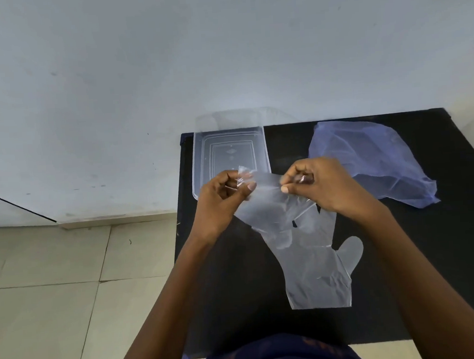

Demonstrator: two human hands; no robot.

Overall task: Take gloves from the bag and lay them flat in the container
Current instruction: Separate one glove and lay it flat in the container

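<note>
A clear plastic glove (268, 205) is stretched between my hands above the black table. My left hand (220, 200) pinches its cuff edge on the left, and my right hand (323, 184) pinches the same edge on the right. Its fingers hang down towards me. A second clear glove (321, 274) lies flat on the table below, thumb pointing right. The clear rectangular container (200, 159) stands at the table's far left corner, just beyond my left hand. A crumpled blue plastic bag (374, 158) lies at the far right.
The black table (433, 277) ends on the left near the container, with tiled floor (56, 304) beyond. A pale wall (165, 58) rises behind the table. The container's clear lid (231, 119) leans behind it against the wall.
</note>
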